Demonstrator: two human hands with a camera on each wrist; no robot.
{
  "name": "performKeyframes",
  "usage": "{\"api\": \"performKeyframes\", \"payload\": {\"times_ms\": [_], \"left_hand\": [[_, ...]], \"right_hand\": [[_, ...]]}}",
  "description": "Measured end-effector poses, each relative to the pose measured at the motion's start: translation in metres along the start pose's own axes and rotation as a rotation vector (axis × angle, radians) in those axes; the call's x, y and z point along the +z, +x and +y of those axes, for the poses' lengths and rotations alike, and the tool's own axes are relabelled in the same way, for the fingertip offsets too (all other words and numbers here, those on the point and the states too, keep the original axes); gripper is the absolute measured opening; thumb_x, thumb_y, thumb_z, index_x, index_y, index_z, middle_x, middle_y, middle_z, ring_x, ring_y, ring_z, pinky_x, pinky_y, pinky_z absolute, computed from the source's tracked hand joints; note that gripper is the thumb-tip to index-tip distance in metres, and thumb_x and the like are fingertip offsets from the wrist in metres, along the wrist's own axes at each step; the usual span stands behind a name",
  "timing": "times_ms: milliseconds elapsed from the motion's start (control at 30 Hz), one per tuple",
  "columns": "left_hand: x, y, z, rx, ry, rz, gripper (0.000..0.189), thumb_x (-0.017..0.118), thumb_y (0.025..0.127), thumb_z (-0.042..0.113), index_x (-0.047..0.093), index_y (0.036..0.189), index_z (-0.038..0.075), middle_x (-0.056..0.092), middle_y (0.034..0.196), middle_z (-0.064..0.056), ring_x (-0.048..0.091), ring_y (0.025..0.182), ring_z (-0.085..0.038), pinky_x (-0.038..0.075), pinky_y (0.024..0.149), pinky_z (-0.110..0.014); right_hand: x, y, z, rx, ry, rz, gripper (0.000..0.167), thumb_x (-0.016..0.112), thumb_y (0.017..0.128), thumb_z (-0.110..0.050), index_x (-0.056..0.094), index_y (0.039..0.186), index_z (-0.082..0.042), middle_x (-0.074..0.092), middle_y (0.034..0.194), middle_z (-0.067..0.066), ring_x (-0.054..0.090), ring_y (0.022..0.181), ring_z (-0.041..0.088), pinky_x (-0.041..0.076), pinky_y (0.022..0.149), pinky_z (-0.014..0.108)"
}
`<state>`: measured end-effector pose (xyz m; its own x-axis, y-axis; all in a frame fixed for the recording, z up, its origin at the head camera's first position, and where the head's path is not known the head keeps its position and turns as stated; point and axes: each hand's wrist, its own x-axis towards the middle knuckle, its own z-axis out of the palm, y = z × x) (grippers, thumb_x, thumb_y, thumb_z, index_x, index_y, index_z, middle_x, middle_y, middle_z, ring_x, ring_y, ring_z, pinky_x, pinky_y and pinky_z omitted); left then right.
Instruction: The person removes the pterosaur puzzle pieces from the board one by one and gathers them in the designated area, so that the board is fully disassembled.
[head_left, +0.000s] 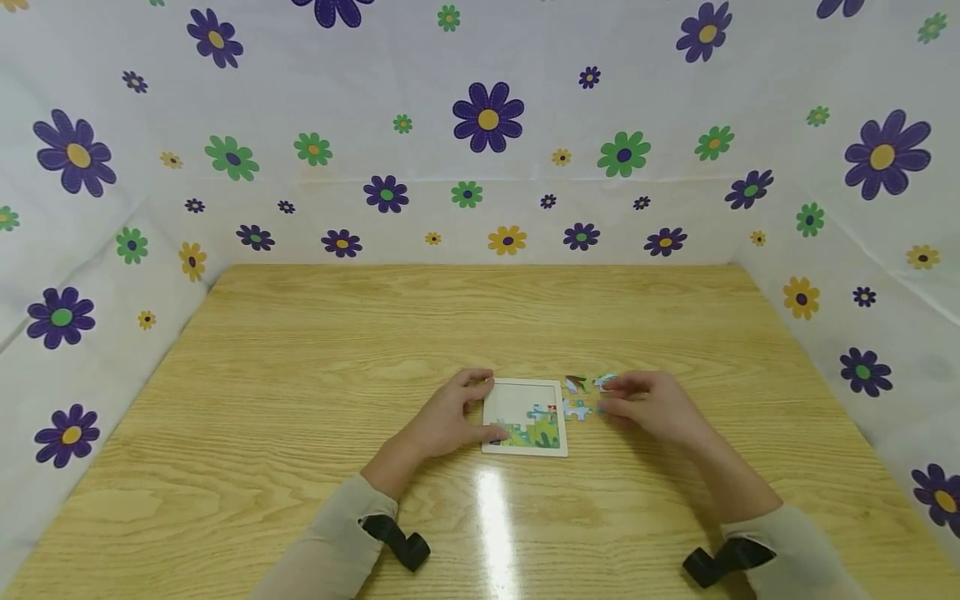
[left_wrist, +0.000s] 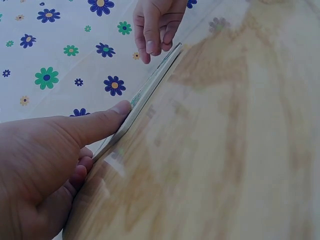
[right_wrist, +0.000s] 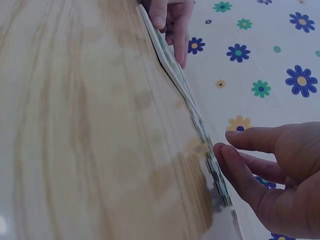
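Note:
A square jigsaw puzzle tray (head_left: 563, 433) with a pale frame lies flat on the table. Joined green and blue pieces (head_left: 536, 433) cover its front and right side; bare backing shows at the upper left. My left hand (head_left: 453, 415) grips the tray's left side, its thumb over the frame near the front corner and its fingers at the back corner. To the right of the tray lie loose puzzle pieces: a brown-and-green one (head_left: 576, 384) and light-blue ones (head_left: 577, 410). My right hand (head_left: 654, 407) has its fingertips (right_wrist: 220, 150) right at these pieces, thumb and forefinger apart.
The wooden table (head_left: 300, 358) extends all around the tray. White cloth (head_left: 300, 92) with printed flowers rises behind and at both sides. Black straps with small mounts (head_left: 405, 546) sit on both sleeves.

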<state>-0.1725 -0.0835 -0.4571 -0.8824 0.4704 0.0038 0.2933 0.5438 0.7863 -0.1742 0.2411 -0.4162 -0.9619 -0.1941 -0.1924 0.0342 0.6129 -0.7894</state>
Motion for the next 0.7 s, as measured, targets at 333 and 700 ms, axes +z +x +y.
{"api": "performKeyframes", "payload": {"times_ms": [333, 700], "left_hand": [[-0.001, -0.001, -0.001, 0.005, -0.005, -0.008, 0.087, 0.082, 0.083, 0.036, 0.04, 0.15, 0.0, 0.035, 0.159, -0.004, 0.046, 0.137, -0.027, 0.048, 0.1, -0.042], [-0.001, -0.001, 0.001, -0.008, -0.008, -0.015, 0.087, 0.083, 0.083, 0.035, 0.04, 0.15, 0.0, 0.035, 0.159, -0.004, 0.046, 0.136, -0.027, 0.048, 0.101, -0.042]], "right_hand": [[0.02, 0.009, -0.016, -0.018, 0.09, -0.069, 0.036, 0.073, 0.093, -0.017, 0.068, 0.121, 0.004, 0.066, 0.104, 0.014, 0.069, 0.088, 0.014, 0.059, 0.074, 0.026], [0.043, 0.013, -0.026, -0.088, 0.092, -0.195, 0.036, 0.074, 0.091, -0.017, 0.069, 0.119, 0.005, 0.064, 0.099, 0.012, 0.066, 0.082, 0.014, 0.058, 0.071, 0.026]]}}
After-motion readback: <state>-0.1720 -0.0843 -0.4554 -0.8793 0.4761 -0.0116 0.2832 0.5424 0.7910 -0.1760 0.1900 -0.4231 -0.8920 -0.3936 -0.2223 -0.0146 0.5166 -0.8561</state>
